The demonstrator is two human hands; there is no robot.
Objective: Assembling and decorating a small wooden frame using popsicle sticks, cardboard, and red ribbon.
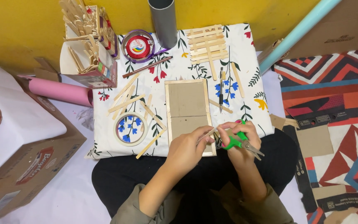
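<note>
My left hand (189,146) pinches a thin wooden craft stick (209,133) near its end. My right hand (239,139) grips green-handled scissors (238,143), whose blades point right and down, away from the stick. Both hands hover over the lower right corner of a brown cardboard panel (186,103) edged with wooden sticks. The panel lies on a white floral cloth (245,54) spread over my lap.
Loose craft sticks (126,99), a tape roll (130,128), a pen (221,89) and a lattice of sticks (206,43) lie on the cloth. A glue tub (138,46), grey tube (163,20) and boxes of sticks (92,45) stand behind. Cardboard pieces (315,141) lie right.
</note>
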